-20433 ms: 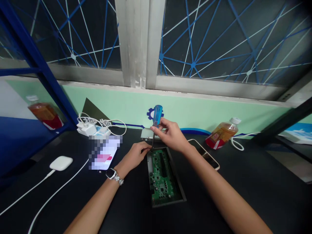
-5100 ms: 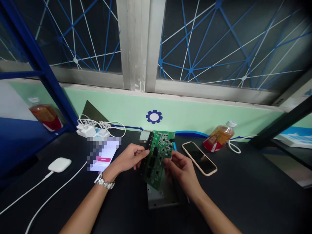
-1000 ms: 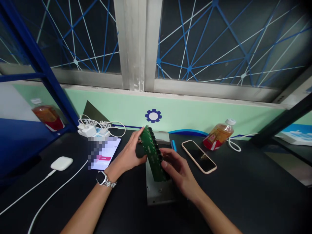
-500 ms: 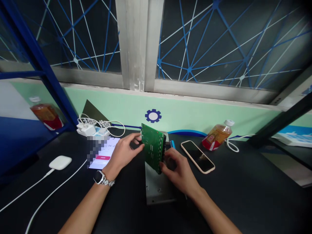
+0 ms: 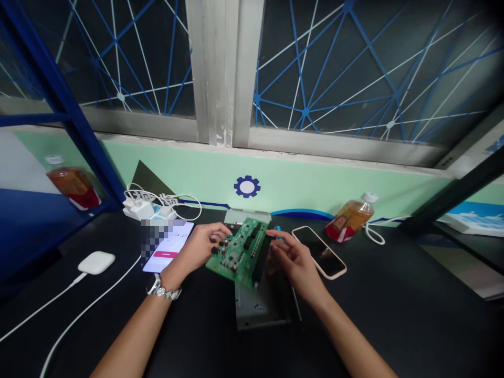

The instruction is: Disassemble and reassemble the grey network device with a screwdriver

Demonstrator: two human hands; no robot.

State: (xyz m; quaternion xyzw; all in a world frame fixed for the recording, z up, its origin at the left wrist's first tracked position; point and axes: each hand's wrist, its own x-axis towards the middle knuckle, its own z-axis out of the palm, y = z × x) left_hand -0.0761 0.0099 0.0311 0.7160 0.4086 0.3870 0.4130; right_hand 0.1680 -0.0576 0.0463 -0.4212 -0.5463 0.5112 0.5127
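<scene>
Board [image 5: 240,252] flipped: component side faces up now, plain green back showed half a second ago. Upright then, leaning flatter now. Black strip was at right hand's [image 5: 293,260] pinch; those fingers now sit higher, by the top right edge. Versus 20 s ago: board out of case [image 5: 263,312], held above it; screwdriver [image 5: 279,231] out of right hand, lying beside case.

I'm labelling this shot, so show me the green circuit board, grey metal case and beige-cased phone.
Green circuit board [image 5: 239,253]: head view, middle of its component side.
Grey metal case [image 5: 263,308]: head view, flat face, near end.
Beige-cased phone [image 5: 322,253]: head view, dark screen.
</scene>
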